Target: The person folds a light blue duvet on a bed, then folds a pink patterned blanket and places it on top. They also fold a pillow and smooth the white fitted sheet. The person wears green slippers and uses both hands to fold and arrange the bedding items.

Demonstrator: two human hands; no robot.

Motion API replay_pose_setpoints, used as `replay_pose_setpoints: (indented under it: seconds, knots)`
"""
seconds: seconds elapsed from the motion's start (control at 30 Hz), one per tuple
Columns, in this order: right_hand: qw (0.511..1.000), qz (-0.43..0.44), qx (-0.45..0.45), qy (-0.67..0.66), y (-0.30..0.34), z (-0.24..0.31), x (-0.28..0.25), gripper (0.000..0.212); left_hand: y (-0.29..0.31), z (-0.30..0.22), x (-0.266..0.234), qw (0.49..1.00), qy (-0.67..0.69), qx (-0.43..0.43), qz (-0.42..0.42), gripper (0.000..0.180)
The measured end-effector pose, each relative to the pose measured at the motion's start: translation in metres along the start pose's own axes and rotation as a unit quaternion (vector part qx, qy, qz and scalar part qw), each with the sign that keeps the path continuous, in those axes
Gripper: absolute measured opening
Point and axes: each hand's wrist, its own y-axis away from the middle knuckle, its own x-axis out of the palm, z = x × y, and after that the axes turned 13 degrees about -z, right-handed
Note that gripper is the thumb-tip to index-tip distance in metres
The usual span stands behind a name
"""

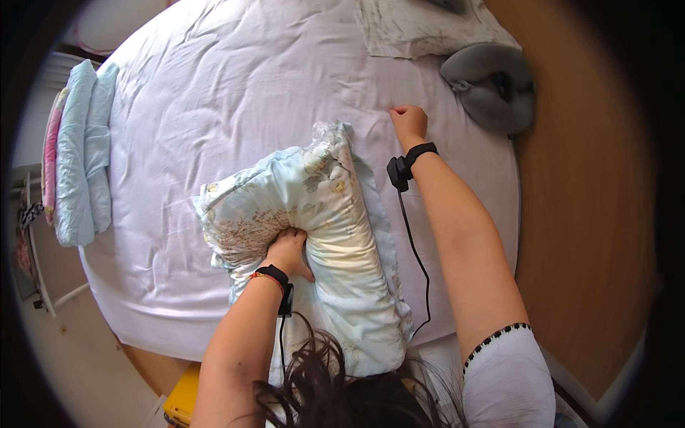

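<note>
A pale blue and cream floral pillow, creased and bent, lies on the white bed sheet in front of me. My left hand presses into the fold at its middle, thumb apart and fingers spread on the fabric, their tips partly sunk in. Farther off to the right, my right hand is closed in a fist over the sheet, apart from the pillow. Its curled fingers hide whatever may be inside. Both wrists wear black bands with small cabled devices; the right device hangs at the inner wrist.
A grey U-shaped neck pillow rests at the bed's far right edge, beside a pale crumpled cloth. Folded light blue bedding stands along the left edge. Wooden floor lies to the right. A yellow object is at lower left.
</note>
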Motion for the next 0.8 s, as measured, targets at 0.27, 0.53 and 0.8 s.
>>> replay_pose_setpoints:
  seconds: [0.27,0.53,0.8]
  knots:
    - [0.994,-0.095,-0.058,0.013,-0.042,-0.009,-0.011,0.019,0.002,-0.003,0.002,0.999,-0.025,-0.022,-0.021,0.117]
    - [0.992,-0.101,-0.071,0.009,-0.101,-0.023,-0.009,0.019,-0.002,0.002,0.005,1.000,0.001,-0.017,-0.021,0.118]
    - [0.967,-0.025,0.173,-0.186,-0.104,-0.038,0.013,0.020,-0.003,0.002,0.002,1.000,0.016,-0.010,-0.020,0.113]
